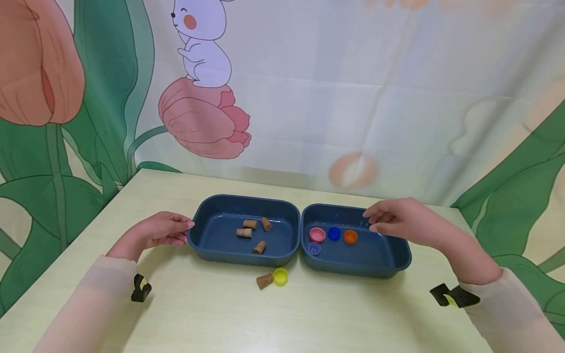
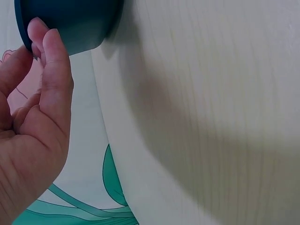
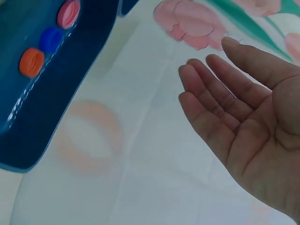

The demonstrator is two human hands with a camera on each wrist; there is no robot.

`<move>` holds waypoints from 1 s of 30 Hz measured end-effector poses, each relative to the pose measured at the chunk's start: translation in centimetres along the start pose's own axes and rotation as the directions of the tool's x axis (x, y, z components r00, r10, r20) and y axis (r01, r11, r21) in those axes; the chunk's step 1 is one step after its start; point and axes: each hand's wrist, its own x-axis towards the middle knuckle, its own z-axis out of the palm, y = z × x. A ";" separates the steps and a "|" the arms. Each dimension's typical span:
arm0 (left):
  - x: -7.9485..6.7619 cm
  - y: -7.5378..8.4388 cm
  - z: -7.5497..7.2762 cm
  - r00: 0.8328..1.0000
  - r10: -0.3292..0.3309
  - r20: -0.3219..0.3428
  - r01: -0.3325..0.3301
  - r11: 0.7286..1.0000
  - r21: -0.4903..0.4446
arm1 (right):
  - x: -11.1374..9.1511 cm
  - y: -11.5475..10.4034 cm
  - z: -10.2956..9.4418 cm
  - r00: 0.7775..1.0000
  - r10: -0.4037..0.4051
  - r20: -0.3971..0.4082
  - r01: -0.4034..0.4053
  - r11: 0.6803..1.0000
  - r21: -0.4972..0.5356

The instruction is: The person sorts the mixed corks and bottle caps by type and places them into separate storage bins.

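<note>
My left hand is at the left end of a dark blue tray, its thumb and fingers pinching the rim. The left wrist view shows the fingertips against the tray's outer wall. Several corks lie inside this tray. Above the right end of a second blue tray, my right hand hovers with loosely bent fingers and holds nothing. In that tray lie a pink cap, a blue cap, an orange cap and a purple cap.
On the pale wooden table, a loose cork and a yellow cap lie side by side in front of the trays. The two trays stand end to end. Behind the table hangs a printed cloth with flowers and a rabbit.
</note>
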 end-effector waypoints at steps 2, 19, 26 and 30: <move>0.0 0.0 0.0 1.000 0.000 0.001 0.000 1.000 0.002 | -0.6 -0.5 0.4 1.000 -0.017 -0.026 0.017 1.000 0.017; 0.1 0.1 -0.1 1.000 0.014 0.016 -0.014 1.000 0.003 | -2.2 -3.0 7.8 0.989 -0.080 -0.123 0.109 0.962 0.251; 0.1 0.1 -0.1 1.000 0.020 0.022 -0.020 1.000 0.000 | -1.5 -3.6 10.3 0.995 -0.076 -0.068 0.094 0.944 0.316; 0.0 0.1 0.0 0.999 0.020 0.025 -0.020 1.000 -0.006 | -0.8 -3.8 12.0 0.997 -0.071 -0.033 0.078 0.951 0.300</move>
